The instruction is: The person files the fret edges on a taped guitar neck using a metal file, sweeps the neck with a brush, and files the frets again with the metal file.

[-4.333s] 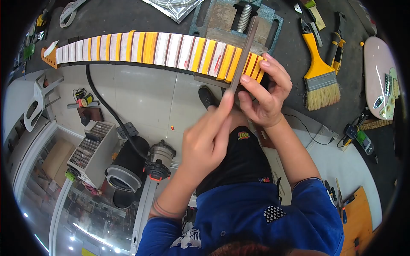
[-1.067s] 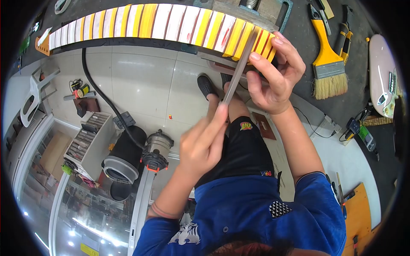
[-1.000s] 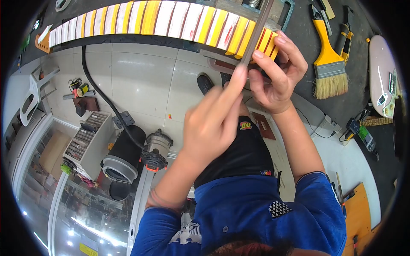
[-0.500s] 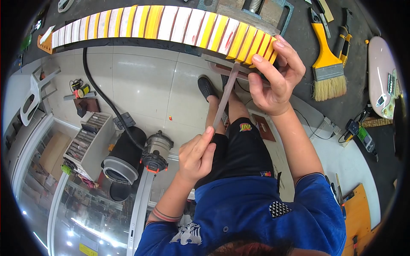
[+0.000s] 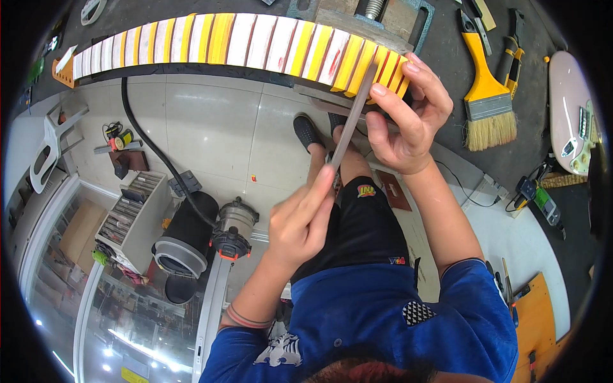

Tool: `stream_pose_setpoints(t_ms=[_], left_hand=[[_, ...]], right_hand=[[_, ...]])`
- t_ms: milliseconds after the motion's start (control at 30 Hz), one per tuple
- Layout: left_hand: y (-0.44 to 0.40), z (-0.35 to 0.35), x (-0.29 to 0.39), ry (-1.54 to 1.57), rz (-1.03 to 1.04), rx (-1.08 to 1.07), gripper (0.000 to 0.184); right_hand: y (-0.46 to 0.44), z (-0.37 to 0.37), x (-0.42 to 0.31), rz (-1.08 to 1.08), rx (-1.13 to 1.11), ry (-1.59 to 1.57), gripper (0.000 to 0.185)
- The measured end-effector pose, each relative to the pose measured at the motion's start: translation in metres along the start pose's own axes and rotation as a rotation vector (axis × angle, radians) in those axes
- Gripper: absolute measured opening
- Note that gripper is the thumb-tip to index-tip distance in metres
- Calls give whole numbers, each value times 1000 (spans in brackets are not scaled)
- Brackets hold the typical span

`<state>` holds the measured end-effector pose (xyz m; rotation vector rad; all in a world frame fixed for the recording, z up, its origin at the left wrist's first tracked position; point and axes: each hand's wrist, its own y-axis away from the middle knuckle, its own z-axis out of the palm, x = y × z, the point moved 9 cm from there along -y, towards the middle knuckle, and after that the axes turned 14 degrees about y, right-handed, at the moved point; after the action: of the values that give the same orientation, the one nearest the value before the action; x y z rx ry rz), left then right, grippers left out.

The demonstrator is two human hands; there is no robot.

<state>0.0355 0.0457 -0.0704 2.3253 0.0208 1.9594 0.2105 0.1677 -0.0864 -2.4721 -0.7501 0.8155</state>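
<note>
A guitar neck (image 5: 255,39) lies across the top of the view, its fretboard covered in white and yellow tape strips between the frets. My left hand (image 5: 299,220) is closed around the lower end of a slim, greyish file (image 5: 348,131). The file slants up to the right, its tip over the yellow-taped end of the neck. At that end, my right hand (image 5: 408,118) grips the neck, fingers curled over its end and the index fingertip close beside the file. The thumb hangs below the edge.
A metal vise (image 5: 377,19) sits behind the neck on the dark bench. To the right lie a wide yellow-handled brush (image 5: 482,83), a utility knife (image 5: 511,60) and a pale pink guitar body (image 5: 568,115). A vacuum (image 5: 235,226) with a black hose (image 5: 153,140) stands on the floor.
My left hand has moved up and right, pushing the file tip from the neck's lower edge onto the taped surface. My right hand stays nearly in place.
</note>
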Motion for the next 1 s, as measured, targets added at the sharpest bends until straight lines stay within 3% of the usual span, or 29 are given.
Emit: stream_pose_setpoints(t_ms=[100,167,400,467,633,733,833,1000], left_hand=[[-74,9,20,55,77,56,61],[-86,10,22,82,19,30,61],[27,-4,3,-108,-104,-46,62],[17,-3,6,-138,-57,-19,63],[-95,16,24,-54,129,68,62],[-62,11,17,-100,111,73,62],[23,-2,5,-179,-124,-66,62],[-51,10,23,-198,57,44,62]], right_hand=[[2,2,4,32,99,-27,41],[5,2,5,43,145,-36,41],[0,-1,1,18,1,7,41],[0,-1,3,33,64,-3,42],[2,-1,3,52,123,-10,40],[1,-2,3,59,112,-13,41],[-1,-3,3,47,84,8,43],[0,-2,3,69,83,-10,45]])
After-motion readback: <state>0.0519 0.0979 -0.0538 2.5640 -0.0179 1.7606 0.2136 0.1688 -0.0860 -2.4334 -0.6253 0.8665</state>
